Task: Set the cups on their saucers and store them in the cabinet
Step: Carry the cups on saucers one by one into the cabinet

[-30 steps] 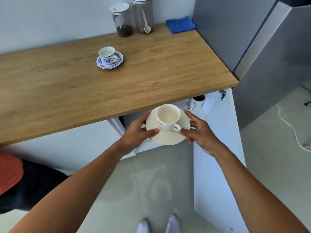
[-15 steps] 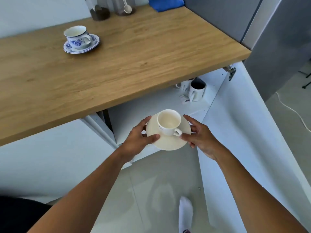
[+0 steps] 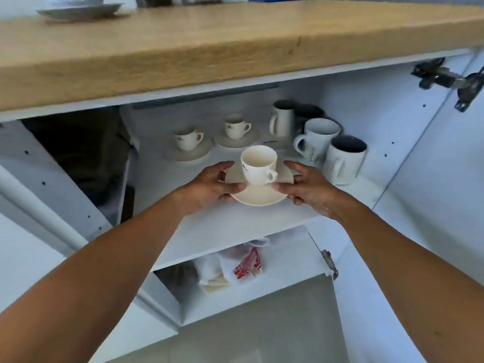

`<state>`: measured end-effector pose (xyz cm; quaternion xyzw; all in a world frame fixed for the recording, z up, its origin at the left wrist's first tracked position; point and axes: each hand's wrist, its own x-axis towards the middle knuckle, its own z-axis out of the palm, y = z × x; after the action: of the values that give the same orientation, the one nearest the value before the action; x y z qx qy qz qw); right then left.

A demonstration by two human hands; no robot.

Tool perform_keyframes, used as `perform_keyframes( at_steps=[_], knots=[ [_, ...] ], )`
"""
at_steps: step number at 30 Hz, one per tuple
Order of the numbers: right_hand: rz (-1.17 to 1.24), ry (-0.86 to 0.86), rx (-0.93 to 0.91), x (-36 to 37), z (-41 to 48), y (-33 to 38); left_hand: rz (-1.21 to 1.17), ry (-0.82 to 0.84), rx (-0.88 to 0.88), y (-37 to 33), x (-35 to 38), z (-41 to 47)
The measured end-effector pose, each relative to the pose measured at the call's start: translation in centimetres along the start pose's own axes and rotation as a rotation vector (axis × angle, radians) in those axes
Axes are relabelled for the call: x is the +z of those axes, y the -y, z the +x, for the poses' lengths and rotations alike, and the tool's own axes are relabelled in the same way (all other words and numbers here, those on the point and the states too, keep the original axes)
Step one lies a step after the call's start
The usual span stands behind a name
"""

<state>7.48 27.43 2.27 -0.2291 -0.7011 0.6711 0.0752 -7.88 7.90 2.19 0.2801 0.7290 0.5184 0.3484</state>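
Hands, both mine, reach into an open white cabinet (image 3: 366,121) under a wooden countertop (image 3: 183,48) that spans the top of the frame. At the centre, my left hand (image 3: 209,187) pinches the left rim of a cream saucer (image 3: 259,198), thumb on top and fingers curled beneath. My right hand (image 3: 309,188) grips the right rim the same way. A cream cup (image 3: 258,163) stands upright on the saucer, its handle pointing toward the lower right. The saucer is over the front half of the upper shelf (image 3: 209,231); I cannot tell whether it touches the shelf.

Behind it, near the back wall, two matching sets stand side by side: a left cup set (image 3: 188,140) and a right cup set (image 3: 237,128), each cup on its own saucer. Right of centre, a cluster of white mugs (image 3: 318,140) stands close to my right hand.

Lower centre, a crumpled plastic bag (image 3: 235,263) with red print lies on the lower shelf. At the upper left edge, a patterned saucer (image 3: 78,10) sits on the countertop, partly cut off.
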Motion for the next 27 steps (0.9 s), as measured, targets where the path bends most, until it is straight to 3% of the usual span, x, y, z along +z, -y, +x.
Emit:
perform_keyframes(
  at_steps=[6,13,22,27],
  knots=[
    [-0.072,-0.051,-0.036,0.1,6.5,-2.0,0.073,-0.053,0.019,2.0,-1.4,5.8],
    [-0.136,-0.102,-0.076,-0.4,10.9,-2.6,0.544,-0.058,0.099,2.4,-2.8,9.5],
    [-0.252,-0.174,-0.038,-1.1,12.7,-2.4,0.93,-0.004,0.043,0.9,-2.1,10.4],
    [-0.337,-0.176,-0.011,-1.2,12.4,-2.0,1.011,-0.008,0.017,0.8,-2.0,10.8]
  ],
)
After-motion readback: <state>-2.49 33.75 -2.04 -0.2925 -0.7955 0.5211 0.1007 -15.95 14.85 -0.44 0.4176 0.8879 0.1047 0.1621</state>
